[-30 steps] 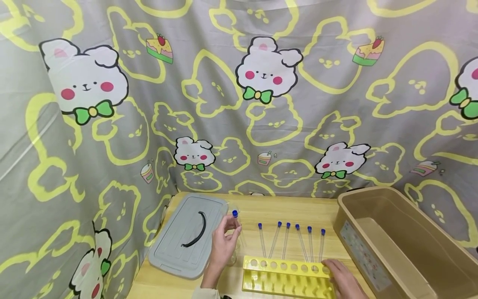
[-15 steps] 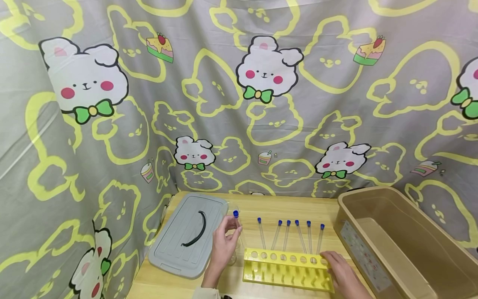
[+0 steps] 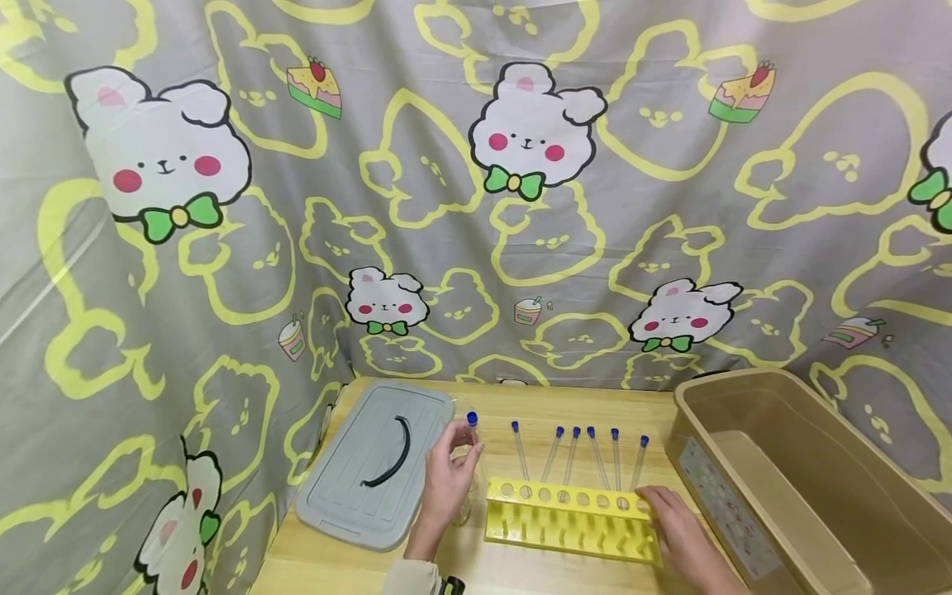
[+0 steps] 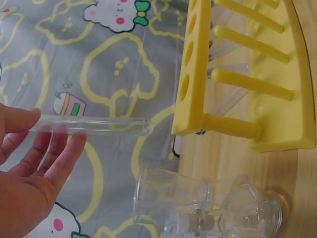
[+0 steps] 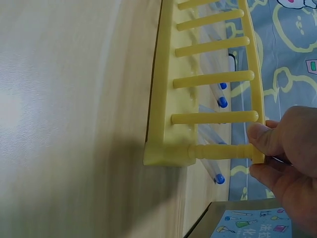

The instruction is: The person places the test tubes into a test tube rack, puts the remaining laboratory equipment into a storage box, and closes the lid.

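Observation:
My left hand [image 3: 445,483] pinches a clear glass test tube [image 4: 109,125] between thumb and fingers. Its blue stopper [image 3: 472,419] sticks up above the fingertips in the head view, while the rounded bottom points toward the rack in the left wrist view. At the right end of the yellow test tube rack [image 5: 166,114], my right hand [image 3: 678,529] grips the holed top bar with thumb and fingers. The rack stands upright on the table. Several blue-stoppered test tubes [image 3: 550,459] lie behind it, their lower ends partly hidden by it.
Clear glassware [image 4: 252,213], including a flask and a beaker-like vessel, stands beside my left hand. A grey lid [image 3: 364,471] with a black handle lies at the left. The brown bin [image 3: 710,471] stands at the right. A patterned curtain [image 3: 550,248] hangs behind the wooden table [image 3: 595,397].
My right hand has slid the rack away from me, toward the curtain. The lying test tubes have shifted back a little as well. My left hand holds its tube in nearly the same place.

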`<state>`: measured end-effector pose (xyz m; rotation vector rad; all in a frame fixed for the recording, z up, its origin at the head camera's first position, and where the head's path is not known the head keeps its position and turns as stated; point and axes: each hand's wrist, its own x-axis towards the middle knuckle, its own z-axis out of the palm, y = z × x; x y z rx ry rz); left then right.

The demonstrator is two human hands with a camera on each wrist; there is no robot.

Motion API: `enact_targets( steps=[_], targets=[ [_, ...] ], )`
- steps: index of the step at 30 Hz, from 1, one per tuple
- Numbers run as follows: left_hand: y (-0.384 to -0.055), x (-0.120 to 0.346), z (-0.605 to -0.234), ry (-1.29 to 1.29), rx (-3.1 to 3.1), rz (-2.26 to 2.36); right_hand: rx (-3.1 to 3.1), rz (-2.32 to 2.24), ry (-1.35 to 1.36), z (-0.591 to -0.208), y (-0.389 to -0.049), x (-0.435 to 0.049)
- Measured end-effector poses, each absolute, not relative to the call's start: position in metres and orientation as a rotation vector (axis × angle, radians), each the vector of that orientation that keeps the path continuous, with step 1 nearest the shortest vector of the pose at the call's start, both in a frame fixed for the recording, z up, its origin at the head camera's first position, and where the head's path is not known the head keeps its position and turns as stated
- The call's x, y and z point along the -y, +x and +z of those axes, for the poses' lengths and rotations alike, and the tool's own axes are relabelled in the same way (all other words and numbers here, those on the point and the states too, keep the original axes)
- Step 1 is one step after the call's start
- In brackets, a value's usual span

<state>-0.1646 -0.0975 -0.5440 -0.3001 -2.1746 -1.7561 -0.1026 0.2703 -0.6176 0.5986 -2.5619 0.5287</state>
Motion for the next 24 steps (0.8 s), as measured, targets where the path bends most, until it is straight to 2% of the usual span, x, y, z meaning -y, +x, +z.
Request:
enact_targets(
  steps=[19,24],
  targets=[
    [-0.179,0.075,-0.546,-0.263,2.180,-1.748,2.528,0.565,0.590,-0.619,-0.123,-0.272],
    [-0.181,0.074,-0.549,-0.321,2.191,-1.776,2.559,0.578,0.571,-0.616,-0.128,-0.272]
  ],
)
